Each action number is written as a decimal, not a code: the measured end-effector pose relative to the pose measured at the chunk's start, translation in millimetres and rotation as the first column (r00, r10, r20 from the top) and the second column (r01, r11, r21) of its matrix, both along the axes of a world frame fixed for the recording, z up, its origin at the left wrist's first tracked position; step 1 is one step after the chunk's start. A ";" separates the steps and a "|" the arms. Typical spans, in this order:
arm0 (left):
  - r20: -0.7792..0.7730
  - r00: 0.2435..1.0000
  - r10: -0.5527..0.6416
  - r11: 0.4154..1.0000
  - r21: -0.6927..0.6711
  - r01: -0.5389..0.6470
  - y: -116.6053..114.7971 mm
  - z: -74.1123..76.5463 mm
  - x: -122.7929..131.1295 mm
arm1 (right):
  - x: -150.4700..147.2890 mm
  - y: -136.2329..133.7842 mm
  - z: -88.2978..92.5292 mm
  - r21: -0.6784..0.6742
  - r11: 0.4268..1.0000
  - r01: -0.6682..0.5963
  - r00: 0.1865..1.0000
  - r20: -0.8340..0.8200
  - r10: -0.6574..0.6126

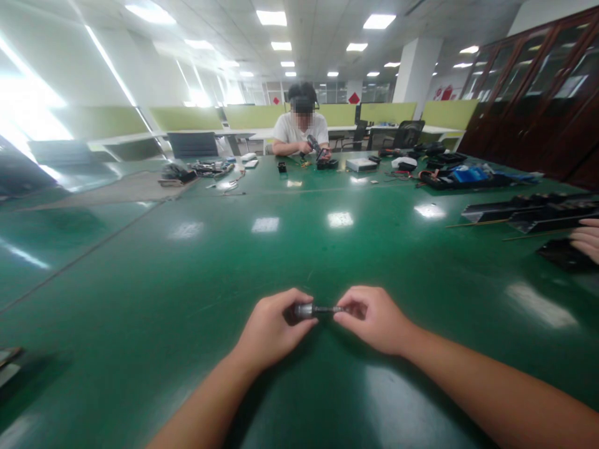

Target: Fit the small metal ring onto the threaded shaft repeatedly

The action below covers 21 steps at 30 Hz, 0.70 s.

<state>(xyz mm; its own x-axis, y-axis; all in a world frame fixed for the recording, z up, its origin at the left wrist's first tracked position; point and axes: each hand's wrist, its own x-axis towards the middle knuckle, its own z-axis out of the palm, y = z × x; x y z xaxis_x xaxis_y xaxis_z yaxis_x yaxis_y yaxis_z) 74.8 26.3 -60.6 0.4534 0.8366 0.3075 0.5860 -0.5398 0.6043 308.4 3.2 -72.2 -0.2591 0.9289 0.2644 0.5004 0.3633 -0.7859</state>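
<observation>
Between my two hands is a small slim object, with a wider silver-grey part at its left and a thin dark shaft running to the right. My left hand grips the wide part between thumb and fingers. The thin right end is pinched by the fingertips of my right hand. It lies level, close above or on the green table; which of the two I cannot tell. My fingers cover both of its ends.
Across the table a person handles a dark tool. Blue and black items lie at the far right, black rails nearer. Another person's hand touches a black part at the right edge. Cables and parts lie far left.
</observation>
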 end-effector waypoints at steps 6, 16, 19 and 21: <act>0.004 1.000 0.008 1.000 -0.013 -0.008 0.1 0.7 -0.9 | -0.8 0.6 0.5 0.000 1.000 0.000 1.000 -0.007 0.000; 0.120 0.974 0.194 0.980 0.008 -0.196 13.1 -2.2 -10.3 | 0.9 2.2 -5.0 -0.148 0.988 -0.031 0.994 -0.112 0.015; 0.260 0.910 0.324 0.945 -0.047 -0.323 24.5 -7.1 -17.9 | 0.5 3.8 -9.9 -0.194 0.977 -0.090 0.986 -0.154 0.060; 0.311 0.878 0.365 0.931 -0.116 -0.346 29.7 -9.0 -21.9 | -0.2 4.7 -12.3 -0.209 0.971 -0.117 0.984 -0.160 0.084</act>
<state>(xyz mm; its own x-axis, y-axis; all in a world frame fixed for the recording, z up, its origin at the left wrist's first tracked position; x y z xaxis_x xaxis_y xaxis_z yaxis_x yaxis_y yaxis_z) 52.9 56.0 -69.6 0.0066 0.9427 0.3337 0.5004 -0.2920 0.8150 308.2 8.0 -84.5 -0.3273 0.9394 0.1021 0.3415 0.2183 -0.9142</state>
